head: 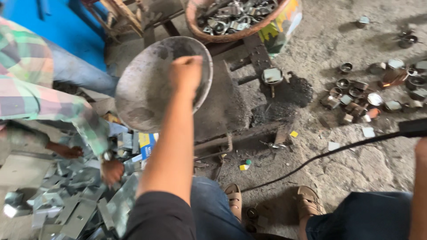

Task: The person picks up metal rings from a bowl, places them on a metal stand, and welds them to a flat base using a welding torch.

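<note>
**Empty pan held up at the press, stock on both sides**

- Left hand (185,73) is clenched in a fist on the rim of a round, shallow, grey metal pan (151,84); pan is held tilted above the dark steel press block (222,102), and nothing is seen inside it.
- Right hand is not in view; only a strip of forearm shows at the right edge, so its state cannot be told.
- Finished-looking side: small shiny metal cups and caps (369,93) are scattered on the concrete floor (356,164) at right, and a worn round basket (231,20) at top is filled with similar bright parts.
- Unworked side: a heap of flat grey sheet-metal offcuts (66,200) lies at lower left, where a co-worker's hand (111,171), in a checked sleeve, rests on it.
- Judged mid-run: a fair batch is formed, plenty of flat stock is left.
- A black cable (320,155) runs across the floor near the sandalled feet.
</note>
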